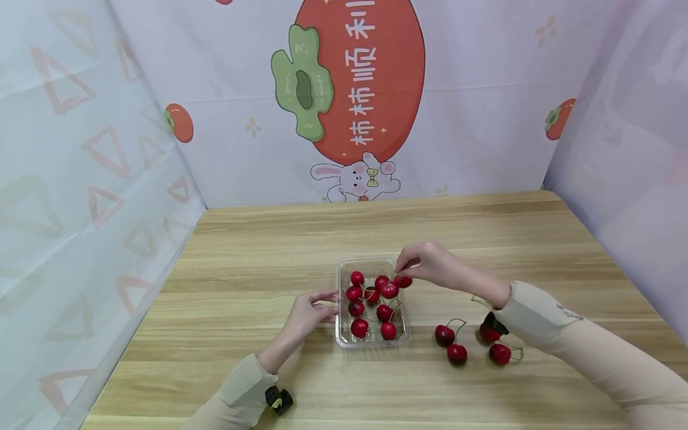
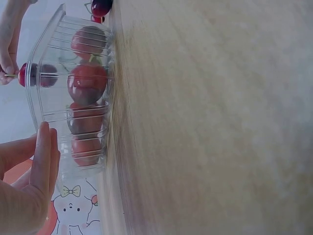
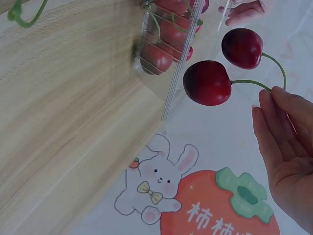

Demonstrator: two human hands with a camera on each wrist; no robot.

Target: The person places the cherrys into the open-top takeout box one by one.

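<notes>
White printed cloth (image 1: pixel 473 137) behind, pale wood-grain table (image 1: pixel 242 251) below: your left hand (image 1: pixel 307 310) sits left of one clear, rectangular plastic tray (image 1: pixel 373 344), fingers extended, seemingly touching its wall. The tray's long axis runs away from you; eight glossy, round red cherries (image 1: pixel 359 328) show inside. Your right hand (image 1: pixel 427 263), nearer the far-right corner, pinches the green stems of two dangling cherries (image 3: pixel 207 83) over that rim; farther right, four loose cherries (image 1: pixel 457 355) show, one partly hidden.
</notes>
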